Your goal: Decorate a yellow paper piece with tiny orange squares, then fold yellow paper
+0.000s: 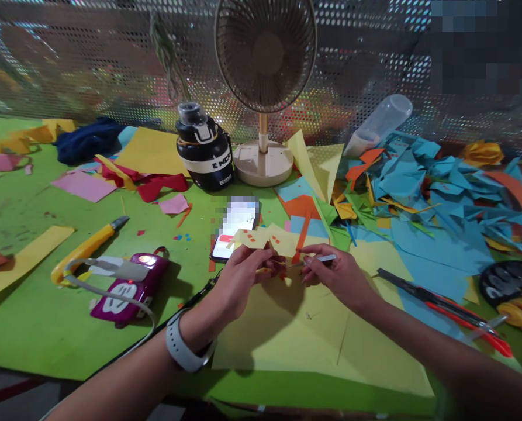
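Observation:
Near the middle of the table, my left hand (244, 279) pinches a folded piece of yellow paper (258, 238) that has small orange-red marks on it. My right hand (333, 273) is closed on a thin, light-coloured tool (326, 258), whose narrow end points left toward the folded paper. Both hands are over a large yellow sheet (300, 345). The fingertips of my left hand are partly in shadow. Just behind my left hand lies a phone (237, 225) with its screen lit.
Behind the phone stand a black bottle (206, 155) and a fan (263, 166). A purple device (131, 289) with a cable and a yellow-handled cutter (85, 248) lie left. On the right are a red-and-black cutter (445, 307) and a heap of blue folded paper (418, 169).

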Demonstrator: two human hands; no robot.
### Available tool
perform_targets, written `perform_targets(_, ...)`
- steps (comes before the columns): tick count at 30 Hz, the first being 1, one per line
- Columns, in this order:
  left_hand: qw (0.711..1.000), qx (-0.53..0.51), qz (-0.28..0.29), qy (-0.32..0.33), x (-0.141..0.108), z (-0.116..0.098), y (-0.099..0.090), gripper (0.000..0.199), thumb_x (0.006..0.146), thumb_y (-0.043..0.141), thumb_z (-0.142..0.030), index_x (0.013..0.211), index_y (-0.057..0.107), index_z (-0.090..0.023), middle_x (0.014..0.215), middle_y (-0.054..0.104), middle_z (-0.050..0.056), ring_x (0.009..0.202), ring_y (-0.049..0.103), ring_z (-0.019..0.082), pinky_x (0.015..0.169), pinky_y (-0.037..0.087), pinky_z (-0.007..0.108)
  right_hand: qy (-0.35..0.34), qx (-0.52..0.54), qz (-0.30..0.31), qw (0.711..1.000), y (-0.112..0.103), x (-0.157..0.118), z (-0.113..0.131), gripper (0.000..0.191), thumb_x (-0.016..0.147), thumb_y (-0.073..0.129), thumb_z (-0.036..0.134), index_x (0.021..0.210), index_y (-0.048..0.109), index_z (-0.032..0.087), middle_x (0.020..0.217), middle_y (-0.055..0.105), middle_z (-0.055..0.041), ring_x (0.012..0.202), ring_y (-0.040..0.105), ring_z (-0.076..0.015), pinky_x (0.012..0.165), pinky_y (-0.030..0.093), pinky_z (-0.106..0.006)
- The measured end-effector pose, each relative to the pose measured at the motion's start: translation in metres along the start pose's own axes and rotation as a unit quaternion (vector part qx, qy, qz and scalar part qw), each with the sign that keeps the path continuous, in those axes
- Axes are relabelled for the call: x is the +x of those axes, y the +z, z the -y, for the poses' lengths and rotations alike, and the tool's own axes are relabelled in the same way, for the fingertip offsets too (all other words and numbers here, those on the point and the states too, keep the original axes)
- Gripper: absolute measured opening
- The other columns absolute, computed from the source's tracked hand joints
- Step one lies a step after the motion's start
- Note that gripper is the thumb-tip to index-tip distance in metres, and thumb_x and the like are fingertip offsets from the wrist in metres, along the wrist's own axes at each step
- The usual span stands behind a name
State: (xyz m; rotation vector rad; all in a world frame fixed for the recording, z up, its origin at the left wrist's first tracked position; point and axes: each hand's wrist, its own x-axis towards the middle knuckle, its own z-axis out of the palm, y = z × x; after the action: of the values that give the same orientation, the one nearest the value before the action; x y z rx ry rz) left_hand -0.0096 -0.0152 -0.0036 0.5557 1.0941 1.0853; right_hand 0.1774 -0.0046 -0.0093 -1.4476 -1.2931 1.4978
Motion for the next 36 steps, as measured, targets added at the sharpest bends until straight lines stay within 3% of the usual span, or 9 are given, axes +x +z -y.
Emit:
perform_targets(11,1.0,-0.016,-0.004,-0.019,-0.003,-0.003,0.006,0.011,0.069,0.07,-0.023,0.069,0.064,-0.014,0.07,0.07,0.008,0.067,0.066,0.021,0.072,0.053,0.039,-0.016,-0.018,0.002,1.0,0.002,-0.002,-0.001,0.024,0.078,0.064,0.034,0.095,0.064,0.018,0.065,0.068,-0.0002,0.055,0.065,-0.0132,0.058,0.057,-0.029)
perform_targets(15,1.0,-0.002,-0.005,0.003,-0.004,-0.003,0.005,0.01,0.07,0.07,-0.024,0.072,0.066,-0.015,0.075,0.07,0.006,0.07,0.066,0.02,0.074,0.053,0.039,-0.023,-0.031,-0.009,0.999,0.002,-0.001,0.0,0.025,0.077,0.064,0.035,0.095,0.064,0.017,0.067,0.069,-0.0009,0.054,0.066,-0.0133,0.055,0.057,-0.028)
perform_targets(23,0.999,-0.02,0.017,-0.022,0.001,-0.005,-0.001,0.01,0.073,0.07,-0.022,0.074,0.066,-0.014,0.073,0.07,0.007,0.068,0.066,0.017,0.075,0.053,0.036,-0.099,-0.132,0.025,0.986,0.0,-0.005,-0.01,0.027,0.085,0.056,0.036,0.106,0.063,0.021,0.079,0.073,-0.0032,0.062,0.069,-0.0166,0.06,0.057,-0.03)
perform_targets(25,0.999,-0.023,0.011,-0.023,0.001,-0.005,-0.001,0.009,0.072,0.07,-0.022,0.072,0.066,-0.014,0.072,0.07,0.007,0.069,0.066,0.018,0.075,0.053,0.036,-0.167,-0.211,0.031,0.963,-0.002,-0.007,-0.012,0.028,0.087,0.054,0.035,0.111,0.063,0.022,0.09,0.074,-0.0053,0.072,0.07,-0.0191,0.066,0.057,-0.032)
perform_targets(29,0.999,-0.025,0.009,-0.029,0.001,-0.006,0.0,0.006,0.072,0.068,-0.021,0.07,0.065,-0.016,0.07,0.069,0.005,0.069,0.065,0.017,0.076,0.053,0.038,-0.301,-0.37,0.042,0.878,-0.005,-0.01,-0.013,0.031,0.09,0.048,0.034,0.115,0.064,0.024,0.103,0.073,-0.0066,0.08,0.069,-0.022,0.069,0.053,-0.035)
perform_targets(32,0.999,-0.022,-0.003,-0.034,0.001,-0.006,0.0,0.006,0.072,0.068,-0.021,0.071,0.064,-0.016,0.071,0.069,0.005,0.069,0.064,0.017,0.076,0.053,0.037,-0.353,-0.424,0.045,0.833,-0.006,-0.011,-0.013,0.034,0.093,0.044,0.032,0.118,0.063,0.02,0.096,0.074,-0.0081,0.073,0.068,-0.022,0.065,0.051,-0.035)
perform_targets(36,0.999,-0.018,-0.005,-0.032,0.001,-0.006,0.001,0.01,0.071,0.07,-0.022,0.073,0.063,-0.015,0.072,0.069,0.005,0.069,0.065,0.018,0.074,0.053,0.036,-0.395,-0.458,0.049,0.795,-0.006,-0.011,-0.013,0.035,0.094,0.041,0.029,0.116,0.064,0.015,0.08,0.074,-0.0098,0.065,0.065,-0.0214,0.059,0.048,-0.033)
